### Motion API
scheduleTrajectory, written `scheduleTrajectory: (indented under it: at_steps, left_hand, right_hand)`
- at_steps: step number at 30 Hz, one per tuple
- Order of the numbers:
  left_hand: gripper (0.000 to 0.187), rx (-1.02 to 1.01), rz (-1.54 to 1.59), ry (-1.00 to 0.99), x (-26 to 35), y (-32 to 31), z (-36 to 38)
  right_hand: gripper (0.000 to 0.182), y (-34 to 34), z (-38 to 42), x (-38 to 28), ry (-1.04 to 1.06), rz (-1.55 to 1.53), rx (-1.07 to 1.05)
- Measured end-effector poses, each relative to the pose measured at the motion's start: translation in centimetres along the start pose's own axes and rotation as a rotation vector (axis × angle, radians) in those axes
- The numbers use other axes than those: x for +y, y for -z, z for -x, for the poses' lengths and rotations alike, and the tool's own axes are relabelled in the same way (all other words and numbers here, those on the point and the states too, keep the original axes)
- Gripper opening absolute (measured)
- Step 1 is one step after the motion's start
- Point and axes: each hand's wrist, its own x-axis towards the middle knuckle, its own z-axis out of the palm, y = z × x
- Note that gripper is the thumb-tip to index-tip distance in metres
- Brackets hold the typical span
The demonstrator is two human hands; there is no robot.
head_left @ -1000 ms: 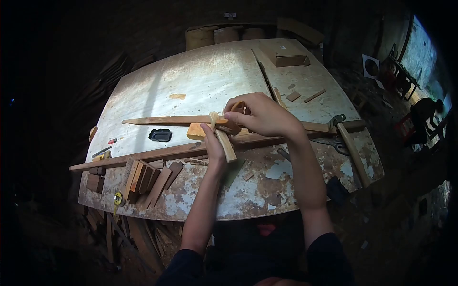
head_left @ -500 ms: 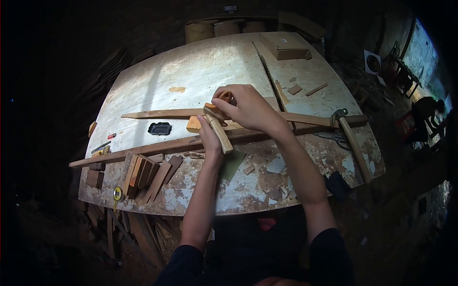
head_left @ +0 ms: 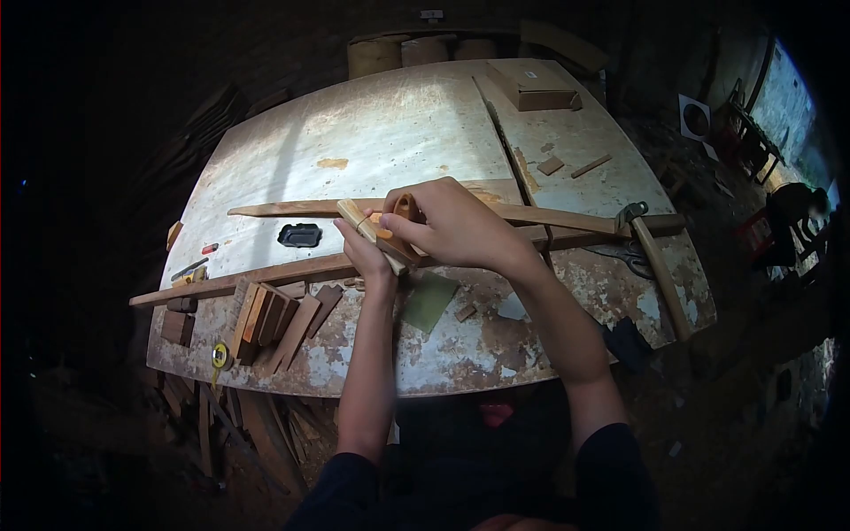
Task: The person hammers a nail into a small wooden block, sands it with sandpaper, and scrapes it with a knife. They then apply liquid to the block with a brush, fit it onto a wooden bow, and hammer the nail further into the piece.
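My left hand is closed around a short pale wooden piece, tilted, with its upper end toward the back left. My right hand is closed on a brown wooden piece with an opening at its top, held against the pale piece. Part of both pieces is hidden by my fingers. Behind and beneath my hands a long thin strip of wood and a longer dark beam lie across the worktable.
A hammer and scissors lie at the right. Wooden blocks, a tape measure and a black tray are at the left. Green sandpaper lies before my hands. A cardboard box stands behind; a person bends far right.
The pale piece has turned and moved left and back in my left hand. My right hand has moved slightly down, and the brown piece now lies along the pale one.
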Motion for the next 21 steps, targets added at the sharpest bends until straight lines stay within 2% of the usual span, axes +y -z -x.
scheduleTrajectory:
  at_steps: [3,5,7,10,11,14,17,18,21]
  left_hand:
    - [0.076,-0.061,-0.096,-0.074,0.2,-1.4,2.2]
    - [0.076,-0.146,-0.300,-0.180,-1.7,-1.4,2.6]
    - [0.075,-0.161,-0.377,-0.169,-1.9,-1.0,2.2]
    - [0.076,-0.017,-0.111,-0.070,-0.1,-0.6,1.1]
    - [0.076,-0.019,-0.120,-0.087,0.2,-0.4,0.9]
    - [0.077,-0.060,-0.218,-0.121,0.7,-0.1,1.3]
    - [0.075,-0.095,-0.452,-0.354,-1.3,-1.9,2.8]
    - [0.073,-0.119,-0.486,-0.330,-1.4,-1.8,2.8]
    - [0.080,-0.120,-0.303,-0.170,-0.4,-0.8,1.2]
  right_hand:
    - [0.030,-0.3,-0.6,0.5,0.040,-0.061,0.164]
    - [0.029,-0.9,-1.0,1.4,0.082,-0.083,0.310]
    - [0.028,-0.9,-1.0,1.5,0.061,-0.079,0.380]
    - [0.030,0.2,0.0,0.7,-0.040,-0.001,0.103]
    - [0.031,0.3,0.3,0.6,-0.071,0.034,0.013]
    - [0.032,-1.2,-0.5,1.8,-0.017,-0.020,0.173]
    - [0.032,-2.2,-1.3,2.5,0.060,-0.001,0.380]
    - [0.032,-2.3,-1.4,2.2,0.093,0.020,0.446]
    - [0.030,-0.8,-0.4,1.1,-0.032,0.078,0.148]
